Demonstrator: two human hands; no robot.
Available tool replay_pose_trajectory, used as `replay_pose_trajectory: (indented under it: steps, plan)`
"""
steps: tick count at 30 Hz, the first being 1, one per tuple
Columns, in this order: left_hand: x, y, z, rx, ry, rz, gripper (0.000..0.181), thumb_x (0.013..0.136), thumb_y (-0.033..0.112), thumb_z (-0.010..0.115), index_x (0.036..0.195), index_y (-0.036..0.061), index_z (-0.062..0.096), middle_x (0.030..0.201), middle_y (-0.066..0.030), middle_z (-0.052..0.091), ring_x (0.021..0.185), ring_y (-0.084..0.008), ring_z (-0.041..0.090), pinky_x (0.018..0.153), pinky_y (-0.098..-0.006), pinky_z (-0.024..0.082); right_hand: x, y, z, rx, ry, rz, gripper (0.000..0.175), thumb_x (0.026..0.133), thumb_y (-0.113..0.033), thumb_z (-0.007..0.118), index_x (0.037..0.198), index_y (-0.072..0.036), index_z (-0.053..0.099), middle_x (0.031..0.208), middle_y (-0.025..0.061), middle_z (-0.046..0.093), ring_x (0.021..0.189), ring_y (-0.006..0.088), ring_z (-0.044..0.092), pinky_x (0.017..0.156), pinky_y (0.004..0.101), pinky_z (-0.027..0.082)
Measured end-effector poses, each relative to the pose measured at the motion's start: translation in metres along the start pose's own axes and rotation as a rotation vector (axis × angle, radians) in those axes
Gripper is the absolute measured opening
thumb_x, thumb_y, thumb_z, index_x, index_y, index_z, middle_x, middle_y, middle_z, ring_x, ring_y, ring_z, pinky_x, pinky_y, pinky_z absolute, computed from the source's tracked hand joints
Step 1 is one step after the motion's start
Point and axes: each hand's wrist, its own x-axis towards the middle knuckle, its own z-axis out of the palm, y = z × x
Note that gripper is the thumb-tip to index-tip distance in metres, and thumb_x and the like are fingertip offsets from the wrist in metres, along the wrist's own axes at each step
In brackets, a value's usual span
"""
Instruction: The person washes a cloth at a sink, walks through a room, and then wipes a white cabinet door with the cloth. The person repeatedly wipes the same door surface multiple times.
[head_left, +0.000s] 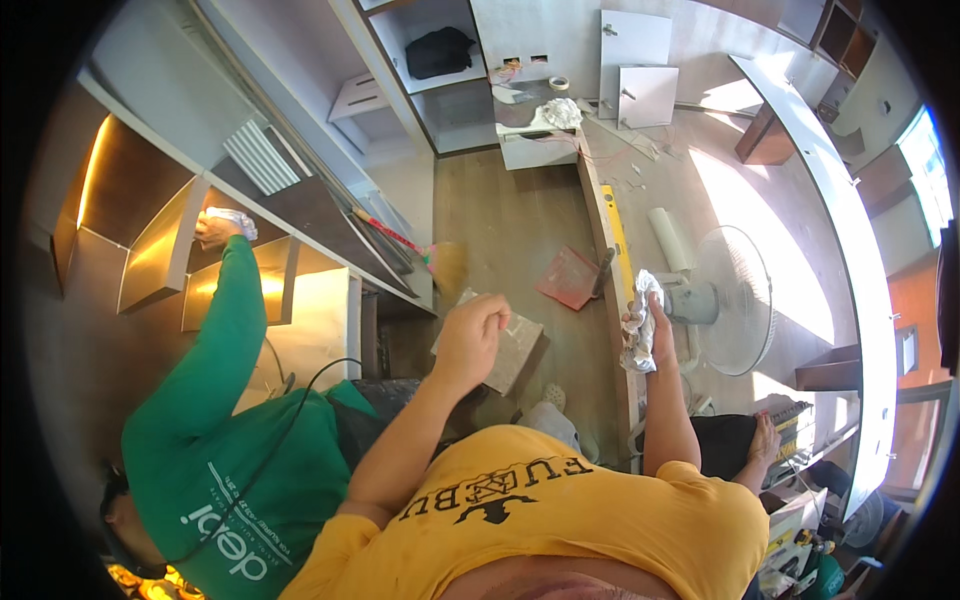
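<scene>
A crumpled white cloth (640, 330) is in my right hand (660, 330), above the edge of a raised wooden platform (627, 390), close to the standing fan. My left hand (471, 334) is in front of my chest with the fingers curled in; nothing shows in it. Beneath that hand, lower down, is a flat grey-beige slab (517, 356), partly covered by my hand and forearm. Past it on the floor lies a red dustpan (568, 277) with a dark handle.
At left a co-worker in a green sleeve (244, 300) holds a white cloth (234, 217) at lit cabinet shelves (161, 247). A fan (731, 300), yellow spirit level (616, 232) and white roll (670, 238) occupy the platform. Another person's hand (765, 442) is at right. A broom (446, 266) stands ahead.
</scene>
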Motion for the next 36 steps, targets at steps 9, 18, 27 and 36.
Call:
replay_pose_trajectory:
  steps: [9, 18, 27, 36]
  plan:
    - [0.019, -0.156, 0.118, 0.167, -0.594, -0.420, 0.023, 0.089, 0.013, 0.053, 0.079, 0.0072, 0.073, 0.081, -0.0187, 0.071, 0.079, -0.0368, 0.068, 0.072, -0.0444, 0.052, -0.021, -0.097, -0.005, 0.164, 0.080, -0.176, 0.054, 0.103, -0.042, 0.061, 0.139, -0.003, 0.054, 0.116, 0.0153, 0.070, 0.098, 0.0270, 0.071, 0.083, 0.0409, 0.060]
    - [-0.023, -0.298, 0.131, 0.283, -0.738, -0.594, 0.026, 0.090, 0.017, 0.053, 0.079, 0.0081, 0.075, 0.077, -0.0169, 0.072, 0.075, -0.0331, 0.069, 0.071, -0.0433, 0.052, -0.029, -0.151, -0.024, 0.247, -0.042, -0.439, 0.054, 0.111, -0.032, 0.038, 0.153, 0.001, 0.040, 0.148, 0.0179, 0.055, 0.134, 0.0351, 0.055, 0.115, 0.0503, 0.042]
    - [-0.006, -0.420, 0.110, 0.543, -0.879, -0.452, 0.020, 0.087, 0.024, 0.063, 0.083, 0.0164, 0.081, 0.095, -0.0127, 0.077, 0.094, -0.0322, 0.071, 0.079, -0.0451, 0.056, 0.036, -0.168, -0.012, 0.174, 0.144, -0.496, 0.046, 0.111, -0.026, 0.047, 0.148, 0.000, 0.044, 0.137, 0.0164, 0.060, 0.109, 0.0231, 0.067, 0.083, 0.0323, 0.061]
    - [0.092, -0.413, 0.040, 0.166, -0.425, -1.165, 0.028, 0.089, 0.008, 0.049, 0.084, 0.0030, 0.076, 0.070, -0.0094, 0.067, 0.067, -0.0206, 0.064, 0.063, -0.0365, 0.048, 0.208, -0.238, 0.063, 0.163, 0.338, -0.347, 0.037, 0.108, -0.030, 0.057, 0.129, 0.001, 0.053, 0.101, 0.0060, 0.059, 0.078, 0.0108, 0.055, 0.059, 0.0222, 0.048]
